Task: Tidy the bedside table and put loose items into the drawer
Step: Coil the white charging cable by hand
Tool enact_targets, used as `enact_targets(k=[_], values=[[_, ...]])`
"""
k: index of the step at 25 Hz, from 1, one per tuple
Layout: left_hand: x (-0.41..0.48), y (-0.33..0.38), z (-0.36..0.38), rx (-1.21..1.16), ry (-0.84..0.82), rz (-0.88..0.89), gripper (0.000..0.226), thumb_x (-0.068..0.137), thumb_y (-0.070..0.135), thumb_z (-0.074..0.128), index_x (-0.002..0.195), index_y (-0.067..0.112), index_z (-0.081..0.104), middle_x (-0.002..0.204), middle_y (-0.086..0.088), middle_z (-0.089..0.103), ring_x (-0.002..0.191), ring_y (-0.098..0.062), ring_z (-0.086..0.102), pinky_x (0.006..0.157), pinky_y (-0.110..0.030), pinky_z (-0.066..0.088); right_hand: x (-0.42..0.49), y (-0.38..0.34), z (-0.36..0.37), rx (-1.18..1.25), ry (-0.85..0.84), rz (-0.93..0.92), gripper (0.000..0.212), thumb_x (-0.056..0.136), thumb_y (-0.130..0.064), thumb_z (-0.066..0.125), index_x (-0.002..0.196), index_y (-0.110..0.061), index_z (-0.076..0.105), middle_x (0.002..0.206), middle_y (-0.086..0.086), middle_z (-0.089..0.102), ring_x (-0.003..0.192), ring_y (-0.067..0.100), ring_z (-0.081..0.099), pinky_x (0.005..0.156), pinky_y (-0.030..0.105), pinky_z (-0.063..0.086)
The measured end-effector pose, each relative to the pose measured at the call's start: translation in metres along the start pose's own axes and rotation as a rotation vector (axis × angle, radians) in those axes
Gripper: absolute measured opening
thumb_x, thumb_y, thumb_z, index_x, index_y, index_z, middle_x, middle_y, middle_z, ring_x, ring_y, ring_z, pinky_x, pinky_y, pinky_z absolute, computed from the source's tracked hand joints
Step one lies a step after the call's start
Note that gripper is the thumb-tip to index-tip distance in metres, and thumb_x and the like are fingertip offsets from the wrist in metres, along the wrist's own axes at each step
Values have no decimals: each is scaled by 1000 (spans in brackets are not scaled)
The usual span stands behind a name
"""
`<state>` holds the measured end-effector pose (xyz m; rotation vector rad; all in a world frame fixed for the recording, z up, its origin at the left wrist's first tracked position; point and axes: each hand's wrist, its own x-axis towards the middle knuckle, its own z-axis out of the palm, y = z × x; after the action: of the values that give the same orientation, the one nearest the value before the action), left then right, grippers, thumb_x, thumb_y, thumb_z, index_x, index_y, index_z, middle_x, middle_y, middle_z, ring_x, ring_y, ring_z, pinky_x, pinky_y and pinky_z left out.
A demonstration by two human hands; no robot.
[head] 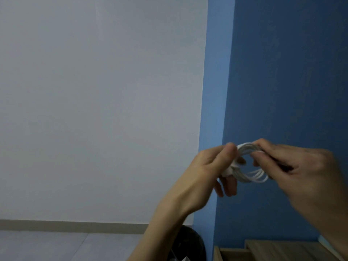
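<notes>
A white cable (250, 177) wound into a coil of several loops is held in the air in front of the blue wall. My left hand (211, 166) pinches its left side between thumb and fingers, where a small white plug end shows. My right hand (293, 166) grips the top right of the coil with thumb and forefinger. Only a strip of the wooden bedside table (278, 250) shows at the bottom right edge, below both hands. No drawer can be made out.
A white wall fills the left, a blue wall (282, 72) the right. A dark round object (190, 242) stands on the grey floor by the table's left side. A beige skirting board (75, 226) runs along the floor.
</notes>
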<state>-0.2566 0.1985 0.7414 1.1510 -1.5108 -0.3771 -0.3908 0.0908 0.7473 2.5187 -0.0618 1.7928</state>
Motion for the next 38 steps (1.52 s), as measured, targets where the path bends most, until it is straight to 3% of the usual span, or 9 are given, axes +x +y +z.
enact_targets(k=[3, 6, 11, 15, 20, 25, 28, 33, 38], values=[[10, 4, 11, 270, 116, 89, 33, 85, 54, 46, 76, 23, 54, 47, 6, 48, 41, -14, 48, 48, -27, 39, -2, -10, 2, 38, -18, 14, 28, 83, -36, 52, 91, -20, 74, 63, 2, 71, 51, 11, 61, 51, 23, 46], [14, 0, 15, 236, 153, 137, 28, 93, 39, 43, 71, 25, 53, 47, 8, 41, 43, -4, 38, 49, -22, 32, -6, -20, -11, 424, 35, 279, 25, 74, -55, 58, 84, -36, 71, 69, -12, 72, 56, 5, 65, 55, 11, 50], [11, -3, 18, 160, 150, 128, 35, 99, 32, 44, 73, 13, 56, 47, 5, 44, 36, -12, 43, 40, -17, 34, -5, -18, -26, 659, -92, 461, 50, 46, -75, 66, 72, -32, 73, 61, -7, 71, 51, 8, 65, 54, 9, 50], [12, -8, 22, 145, 124, 129, 30, 101, 28, 41, 94, 10, 64, 51, -8, 47, 37, -16, 47, 40, -15, 36, -3, -12, -33, 564, -20, 535, 51, 44, -82, 58, 70, -41, 71, 69, -14, 73, 56, 10, 67, 57, 10, 51], [10, -15, 25, 63, 84, 158, 20, 101, 19, 41, 105, 10, 59, 55, -11, 48, 38, -13, 46, 40, -13, 34, -10, -1, -34, 154, 17, 369, 34, 74, -74, 43, 80, -47, 63, 80, -26, 64, 67, 2, 61, 64, 29, 50], [6, -19, 24, 111, 103, 163, 17, 97, 25, 49, 96, 11, 59, 57, 6, 52, 43, -3, 48, 45, -13, 37, -15, -4, -28, 187, 24, 382, 36, 74, -74, 44, 74, -43, 62, 76, -20, 65, 65, 6, 61, 63, 32, 50], [7, -22, 24, 267, 164, 200, 18, 93, 37, 47, 90, 23, 58, 56, 8, 52, 52, -6, 51, 56, -28, 46, -19, -13, -28, 416, -24, 499, 51, 62, -80, 49, 72, -35, 71, 71, -12, 71, 63, 8, 65, 60, 12, 49], [7, -19, 25, 280, 248, 244, 16, 94, 32, 47, 89, 23, 59, 56, 12, 49, 55, -6, 49, 58, -31, 46, -17, -12, -24, 679, -141, 540, 57, 46, -77, 64, 77, -31, 75, 70, -9, 72, 61, 1, 63, 60, 6, 48], [8, -18, 27, 279, 244, 317, 16, 97, 24, 47, 92, 15, 60, 61, 12, 50, 57, -6, 49, 57, -27, 44, -18, -1, -15, 910, -226, 667, 70, 24, -63, 84, 82, -25, 74, 79, 5, 74, 69, 10, 69, 62, 14, 53]])
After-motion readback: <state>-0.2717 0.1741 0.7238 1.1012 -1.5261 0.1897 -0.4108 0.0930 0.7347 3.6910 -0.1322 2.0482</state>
